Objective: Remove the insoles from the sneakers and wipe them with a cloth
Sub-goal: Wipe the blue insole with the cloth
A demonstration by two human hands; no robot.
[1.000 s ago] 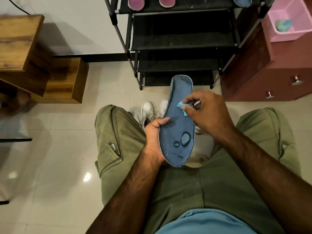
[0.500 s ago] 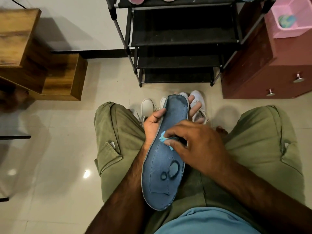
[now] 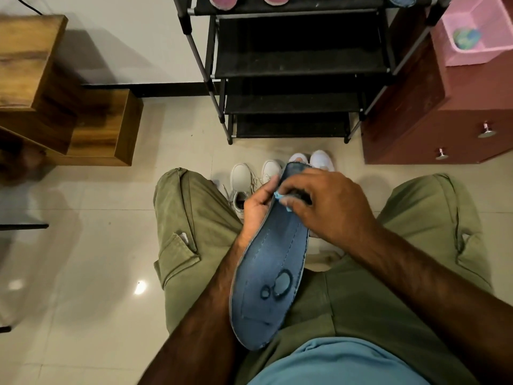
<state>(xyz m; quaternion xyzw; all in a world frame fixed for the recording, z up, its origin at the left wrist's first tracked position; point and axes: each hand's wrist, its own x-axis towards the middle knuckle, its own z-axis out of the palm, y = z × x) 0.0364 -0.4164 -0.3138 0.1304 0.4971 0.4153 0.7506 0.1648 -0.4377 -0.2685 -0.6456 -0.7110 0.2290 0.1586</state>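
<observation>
Shirt: the hem of a blue shirt (image 3: 333, 362) fills the bottom centre of the frame.
Trousers: olive cargo trousers (image 3: 188, 218) cover both thighs, which spread to the lower left and lower right. A flapped pocket shows on the thigh at the left of the frame.
Insole: a blue insole (image 3: 272, 273) lies slantwise over the lap at the centre of the frame, heel end low near the shirt, toe end up by the sneakers. Stitched lines run along it, and two dark ring marks sit near the heel.
Left hand: the left hand (image 3: 256, 207) grips the insole at its left edge, in the toe half, with the thumb curled onto the upper face.
Right hand: the right hand (image 3: 327, 204) reaches in from the lower right, fingers curled, pinching the cloth and pressing it on the insole's upper face near the toe.
Cloth: a small light-blue cloth (image 3: 279, 195), mostly hidden under the right fingers; only a scrap shows beside the left thumb.
Sneakers: white sneakers (image 3: 241, 179) stand on the floor between the knees, partly hidden by the hands and the insole.
Floor: glossy pale tiles (image 3: 97, 245) spread across the left of the frame.
Shoe rack: a black shoe rack (image 3: 291, 65) stands at upper centre; pink insoles (image 3: 222, 1) lie on its top shelf.
Wooden blocks: stepped wooden blocks (image 3: 102, 126) stand at upper left.
Cabinet: a maroon cabinet (image 3: 444, 120) with metal knobs stands at the right, a pink basket (image 3: 477, 56) on top.
</observation>
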